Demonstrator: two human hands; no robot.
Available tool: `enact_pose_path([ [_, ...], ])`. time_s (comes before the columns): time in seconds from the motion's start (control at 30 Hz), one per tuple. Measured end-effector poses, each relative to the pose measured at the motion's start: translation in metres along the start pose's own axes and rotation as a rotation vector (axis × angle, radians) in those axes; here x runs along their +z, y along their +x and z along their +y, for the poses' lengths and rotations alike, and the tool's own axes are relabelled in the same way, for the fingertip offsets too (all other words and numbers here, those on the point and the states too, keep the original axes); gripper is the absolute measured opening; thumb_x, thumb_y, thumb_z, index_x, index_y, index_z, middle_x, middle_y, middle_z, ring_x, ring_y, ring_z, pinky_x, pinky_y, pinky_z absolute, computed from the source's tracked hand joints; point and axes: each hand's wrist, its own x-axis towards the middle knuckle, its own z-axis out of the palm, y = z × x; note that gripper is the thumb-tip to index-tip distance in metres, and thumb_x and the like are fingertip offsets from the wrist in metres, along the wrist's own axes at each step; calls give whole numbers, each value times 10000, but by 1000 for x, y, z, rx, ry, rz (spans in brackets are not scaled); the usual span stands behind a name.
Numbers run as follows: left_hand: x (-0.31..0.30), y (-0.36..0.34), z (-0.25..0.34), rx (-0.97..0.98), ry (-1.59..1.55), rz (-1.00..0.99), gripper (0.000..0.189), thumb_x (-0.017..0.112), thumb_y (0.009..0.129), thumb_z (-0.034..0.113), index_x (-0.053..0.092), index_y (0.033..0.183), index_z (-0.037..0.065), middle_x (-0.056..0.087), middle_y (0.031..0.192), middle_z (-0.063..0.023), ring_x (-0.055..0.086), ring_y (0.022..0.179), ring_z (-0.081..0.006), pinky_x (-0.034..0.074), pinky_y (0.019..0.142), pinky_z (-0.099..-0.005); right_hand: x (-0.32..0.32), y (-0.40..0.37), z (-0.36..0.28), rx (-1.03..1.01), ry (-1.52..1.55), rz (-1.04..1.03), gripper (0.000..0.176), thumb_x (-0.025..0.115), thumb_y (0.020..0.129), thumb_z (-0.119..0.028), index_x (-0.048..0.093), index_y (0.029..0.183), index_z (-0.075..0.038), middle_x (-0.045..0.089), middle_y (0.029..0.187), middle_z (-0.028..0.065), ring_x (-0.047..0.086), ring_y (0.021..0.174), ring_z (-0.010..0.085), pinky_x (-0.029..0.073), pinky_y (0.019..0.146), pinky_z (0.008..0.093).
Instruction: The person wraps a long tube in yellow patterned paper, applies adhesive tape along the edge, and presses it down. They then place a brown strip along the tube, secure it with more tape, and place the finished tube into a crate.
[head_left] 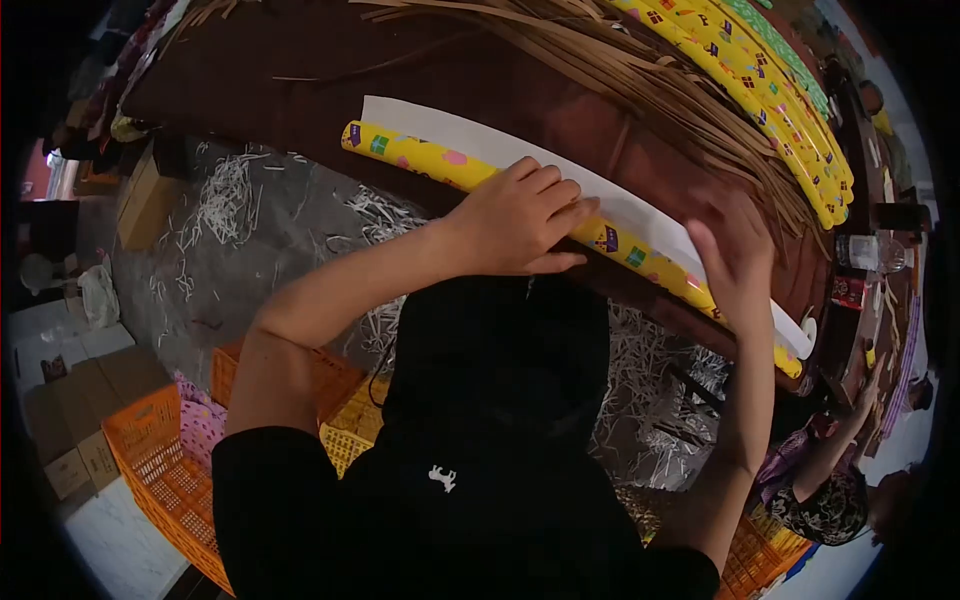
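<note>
A long roll of yellow patterned wrapping paper (435, 163) lies along the near edge of the table, its white underside (620, 193) showing as a loose strip on the far side. My left hand (520, 218) is curled over the middle of the roll, fingers bent on top and thumb on the near side. Toward the roll's right end, my right hand (738, 258) is raised with the thumb apart from the fingers. Its fingers are slightly blurred, and the thumb is close to the white strip. A small white round piece (809, 330) shows at the roll's right end.
Brown paper strips (690, 125) lie across the dark tabletop (300, 112). Several finished yellow rolls (790, 140) rest at the far right. Orange crates (150, 480) and shredded paper (228, 200) are on the floor. Another person's arm (835, 450) reaches in at right.
</note>
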Motion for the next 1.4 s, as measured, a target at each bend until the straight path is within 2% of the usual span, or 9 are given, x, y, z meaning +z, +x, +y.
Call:
enact_pose_path([
  [0.2,9,-6,5,-30,76,62,379,640,837,253,646,1155,47,607,1045,-83,582,974,-248,459,874,-384,134,136,-44,-25,471,-429,394,633,918,-338,618,1098,13,665,1024,191,648,939,350,513,796,402],
  [0.37,15,-10,4,8,-7,174,320,657,810,182,664,1065,-12,609,1103,-163,596,1014,-338,486,915,-471,202,194,-76,-158,469,-611,361,660,851,-170,498,1138,-21,664,977,190,641,921,361,500,795,422],
  [0.5,19,-16,0,41,32,199,295,754,777,151,658,995,-24,635,1060,-182,628,999,-366,513,901,-490,222,200,-82,-233,580,-555,265,596,810,-29,521,1063,-41,647,917,163,626,882,341,484,748,428],
  [0.8,-9,4,5,30,-96,246,396,809,768,258,539,937,22,626,963,-135,638,913,-347,523,802,-442,216,199,-76,-118,746,-528,208,738,742,-118,673,925,-43,704,920,129,674,869,276,525,746,376],
  [1.0,-51,-37,-15,-425,361,452,227,712,812,75,569,982,29,628,964,-113,592,903,-280,476,807,-388,223,200,-70,-37,785,-506,239,787,685,-173,703,869,-44,709,878,127,678,824,284,530,728,371],
  [1.13,-65,-66,-75,-1017,44,537,401,657,858,57,496,1224,23,583,1121,-164,557,1006,-283,425,913,-383,225,201,-70,-36,777,-503,248,799,660,-185,704,837,-40,702,869,135,676,830,287,527,730,374],
  [1.17,-61,-83,-92,-1119,-365,572,452,636,892,46,429,1294,31,610,1087,-127,572,1002,-202,442,879,-329,226,200,-71,-41,774,-505,248,799,660,-185,704,837,-40,702,869,135,676,830,287,527,730,374],
  [1.27,-71,-74,-81,-1150,-768,671,407,586,919,2,429,1293,42,638,1008,-82,587,949,-132,449,829,-266,225,198,-71,-30,776,-470,247,804,654,-176,701,835,-43,697,867,134,673,842,295,526,736,376],
  [1.4,-70,-82,-89,-1162,-750,605,407,524,899,-61,473,1288,50,621,901,-29,565,815,-72,426,753,-200,207,190,-83,-127,607,-408,242,742,766,-193,638,908,-28,691,809,119,672,782,278,508,686,380],
])
